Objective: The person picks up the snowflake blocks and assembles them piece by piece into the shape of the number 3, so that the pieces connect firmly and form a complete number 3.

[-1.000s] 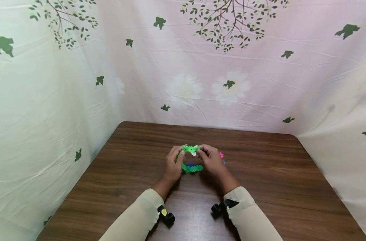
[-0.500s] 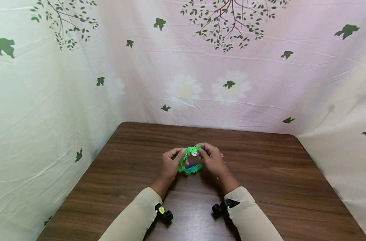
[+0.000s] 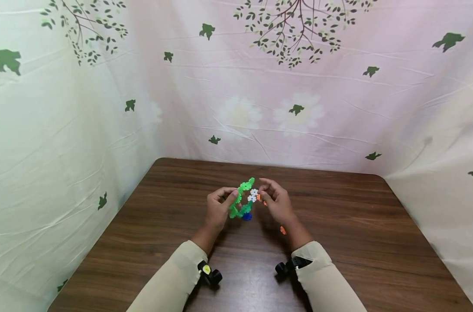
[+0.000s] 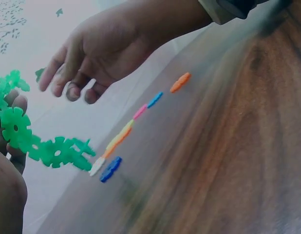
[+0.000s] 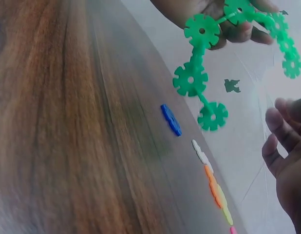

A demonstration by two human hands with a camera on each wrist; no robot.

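Note:
A curved chain of green notched, flower-shaped interlocking discs (image 3: 238,199) is held up above the table by my left hand (image 3: 218,212), which pinches it between thumb and fingers. In the right wrist view the green chain (image 5: 191,79) hangs in a bent arc, one disc slotted into another. My right hand (image 3: 279,207) is beside the chain's free end, apart from it, its fingers loosely bent with nothing between them. The left wrist view also shows this right hand (image 4: 109,48) holding nothing.
Loose discs lie on the brown wooden table (image 3: 338,242): a blue one (image 3: 247,216), white ones (image 3: 253,197), and an orange one (image 3: 283,230) by the right wrist. Pink (image 4: 140,111) and yellow (image 4: 120,134) discs show in the left wrist view. Patterned cloth (image 3: 260,143) hangs behind the table.
My right hand has let go of the chain's right end and drawn slightly away. The chain has turned in my left hand, uncovering the blue and white discs behind it.

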